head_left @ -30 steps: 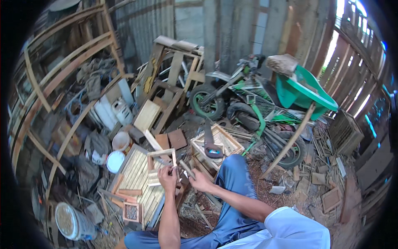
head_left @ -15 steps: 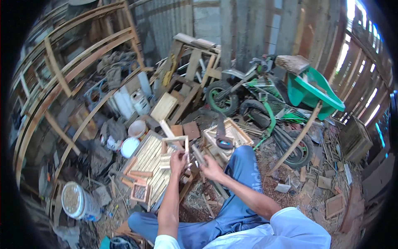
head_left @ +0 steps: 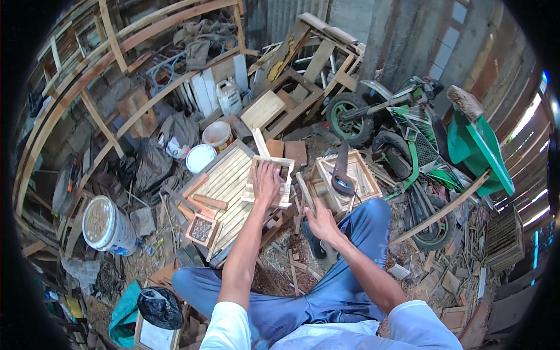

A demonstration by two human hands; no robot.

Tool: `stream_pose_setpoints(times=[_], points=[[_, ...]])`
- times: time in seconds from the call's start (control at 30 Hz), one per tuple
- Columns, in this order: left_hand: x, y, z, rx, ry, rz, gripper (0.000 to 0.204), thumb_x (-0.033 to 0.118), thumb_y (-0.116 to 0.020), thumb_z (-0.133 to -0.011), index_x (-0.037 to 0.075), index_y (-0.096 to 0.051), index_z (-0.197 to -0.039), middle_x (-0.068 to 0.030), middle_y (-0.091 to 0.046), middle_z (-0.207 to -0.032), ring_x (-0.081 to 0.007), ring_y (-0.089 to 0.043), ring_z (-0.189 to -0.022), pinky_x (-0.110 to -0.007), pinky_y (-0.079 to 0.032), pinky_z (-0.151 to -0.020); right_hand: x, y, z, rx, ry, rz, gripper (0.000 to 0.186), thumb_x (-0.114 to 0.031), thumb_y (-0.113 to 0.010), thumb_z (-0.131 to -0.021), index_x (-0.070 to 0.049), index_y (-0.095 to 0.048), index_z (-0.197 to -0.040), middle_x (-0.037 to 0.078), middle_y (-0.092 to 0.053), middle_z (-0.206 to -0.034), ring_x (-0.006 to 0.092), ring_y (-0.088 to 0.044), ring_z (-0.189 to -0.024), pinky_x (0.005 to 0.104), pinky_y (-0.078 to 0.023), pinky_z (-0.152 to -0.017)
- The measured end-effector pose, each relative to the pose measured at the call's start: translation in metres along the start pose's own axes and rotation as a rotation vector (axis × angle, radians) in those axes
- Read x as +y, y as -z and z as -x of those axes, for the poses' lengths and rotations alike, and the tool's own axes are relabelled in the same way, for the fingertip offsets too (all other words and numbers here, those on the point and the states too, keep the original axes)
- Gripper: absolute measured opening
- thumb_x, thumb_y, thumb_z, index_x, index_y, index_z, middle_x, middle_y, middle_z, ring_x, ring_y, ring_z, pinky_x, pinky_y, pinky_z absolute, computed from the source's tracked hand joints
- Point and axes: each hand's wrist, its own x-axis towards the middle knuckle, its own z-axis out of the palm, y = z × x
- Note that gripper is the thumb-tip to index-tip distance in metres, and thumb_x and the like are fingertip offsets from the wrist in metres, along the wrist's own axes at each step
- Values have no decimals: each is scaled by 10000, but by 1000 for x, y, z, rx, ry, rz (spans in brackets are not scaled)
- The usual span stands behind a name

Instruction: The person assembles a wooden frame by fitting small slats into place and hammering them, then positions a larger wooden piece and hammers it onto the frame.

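Near the middle, my left hand (head_left: 265, 184) grips a small square wooden frame (head_left: 284, 195) over the slatted wooden board (head_left: 219, 182), its fingers across the frame. To its right, my right hand (head_left: 321, 223) holds the lower part of a narrow wooden stick (head_left: 303, 185). A small wooden box holding small metal pieces (head_left: 202, 230) lies on the board's lower left. Beyond the stick, a dark handsaw (head_left: 342, 181) rests on a pale wooden crate (head_left: 370, 185).
A filled white bucket (head_left: 108, 226) stands left. Wooden framing (head_left: 98, 61) curves along the upper left. A green motorbike (head_left: 411, 143) and green wheelbarrow tray (head_left: 478, 151) are at right. Scrap wood (head_left: 449, 283) litters the floor. A lidded white pail (head_left: 200, 158) sits behind the board.
The view has tilted and shifted, showing more floor at lower left. My left hand has moved further over the frame; my right hand has drawn slightly apart from it with the stick.
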Motion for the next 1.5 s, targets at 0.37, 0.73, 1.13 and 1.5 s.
stream_pose_setpoints(times=[0.37,0.73,1.13,1.5], points=[[-29,-17,3,-191,141,-236,523,357,-460,-983,53,-442,-1408,-115,-383,-1514,-304,-278,-1433,-600,-109,-1167,-6,-17,-11,-127,-85,212,244,-196,-476,-992,42,-472,-1045,345,-588,-730,545,-582,-752,596,-442,-670],[-24,-23,2,-230,155,-314,460,268,-464,-981,68,-457,-1395,-84,-386,-1516,-299,-304,-1424,-619,-154,-1143,10,-31,-9,-111,-114,179,179,-150,-469,-999,22,-419,-1009,327,-569,-699,528,-577,-699,575,-411,-596],[-13,-28,-2,-283,249,-344,474,193,-394,-974,77,-424,-1433,-59,-349,-1546,-258,-275,-1449,-588,-129,-1171,18,-35,-8,-56,-93,166,168,-135,-489,-985,1,-392,-1005,352,-555,-688,550,-561,-700,592,-385,-558],[-16,-23,2,-244,227,-343,474,184,-417,-958,82,-442,-1420,-51,-356,-1544,-248,-308,-1434,-564,-136,-1178,28,-38,-10,-88,-89,169,182,-146,-492,-988,-3,-379,-994,343,-553,-690,554,-559,-705,575,-389,-548]])
